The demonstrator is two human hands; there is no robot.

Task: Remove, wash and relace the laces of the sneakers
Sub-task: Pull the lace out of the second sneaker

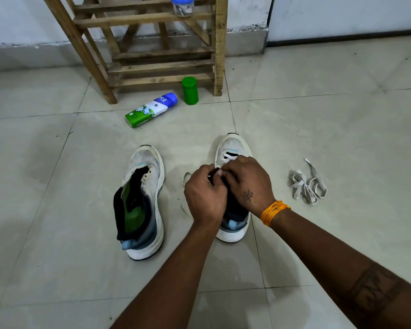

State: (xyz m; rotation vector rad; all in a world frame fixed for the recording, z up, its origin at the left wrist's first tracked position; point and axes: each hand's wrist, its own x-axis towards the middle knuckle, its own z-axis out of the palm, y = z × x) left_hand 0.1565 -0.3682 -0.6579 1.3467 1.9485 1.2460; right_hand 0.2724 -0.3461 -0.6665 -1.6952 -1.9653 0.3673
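Observation:
Two white sneakers with dark heels stand on the tiled floor. The left sneaker [144, 200] has no lace and its black tongue is pulled open. The right sneaker [233, 148] has a white lace [228, 157] through its lowest eyelets near the toe. My left hand [204, 195] and my right hand [247, 184] meet over its tongue, and their fingers pinch the lace there. A loop of that lace [186, 177] lies on the floor left of my left hand. A second loose white lace [308, 184] lies bunched to the right.
A green and white bottle [151, 109] lies on its side ahead, next to an upright green container [189, 90]. Behind them stands a wooden rack [152, 43] with a blue-lidded jar [183, 5] against the wall.

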